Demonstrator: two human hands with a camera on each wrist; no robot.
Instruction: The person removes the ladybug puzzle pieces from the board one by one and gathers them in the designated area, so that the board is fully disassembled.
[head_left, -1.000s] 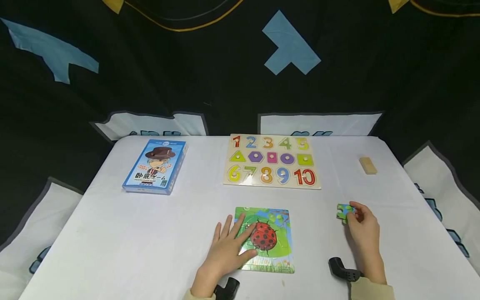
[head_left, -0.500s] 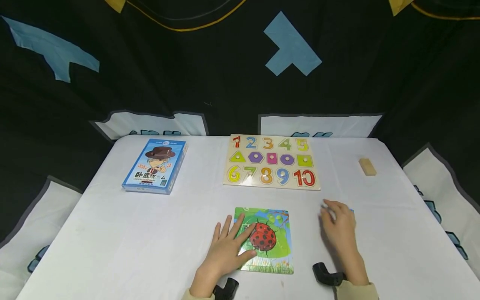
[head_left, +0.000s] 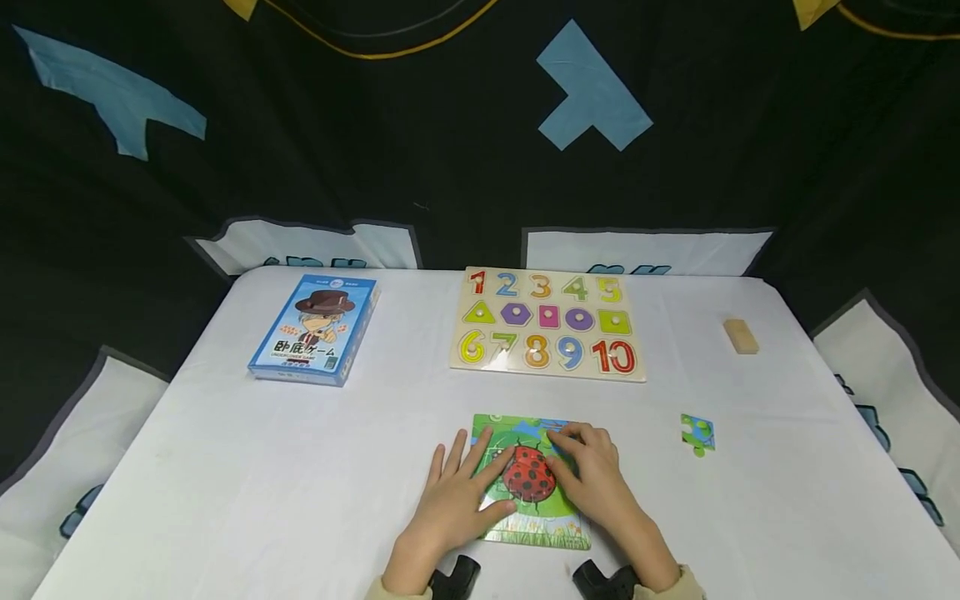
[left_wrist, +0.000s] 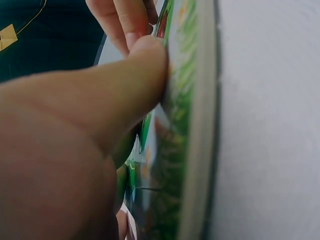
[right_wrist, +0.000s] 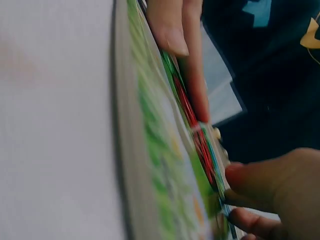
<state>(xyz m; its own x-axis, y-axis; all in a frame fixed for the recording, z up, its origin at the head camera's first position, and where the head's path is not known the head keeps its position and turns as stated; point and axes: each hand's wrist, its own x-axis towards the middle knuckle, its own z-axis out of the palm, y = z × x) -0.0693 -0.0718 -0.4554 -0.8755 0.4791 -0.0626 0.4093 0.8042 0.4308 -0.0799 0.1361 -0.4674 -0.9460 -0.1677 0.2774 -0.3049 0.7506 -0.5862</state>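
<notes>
A square, glossy picture puzzle with a pale edge (head_left: 531, 521) lies flat on the white-covered table (head_left: 300, 483), directly in front of a person. It shows a round red ladybird with black spots (head_left: 529, 477) on a bright green leaf, with grass along the near edge and blue at the top. The left hand (head_left: 453, 500) rests spread, fingers straight, across its left side. The right hand (head_left: 598, 479) touches its upper right, fingers bent, thumb and index tips apart; whether it pinches a piece cannot be told. A small blue-and-green jigsaw piece (head_left: 699, 432) lies apart, to the right.
</notes>
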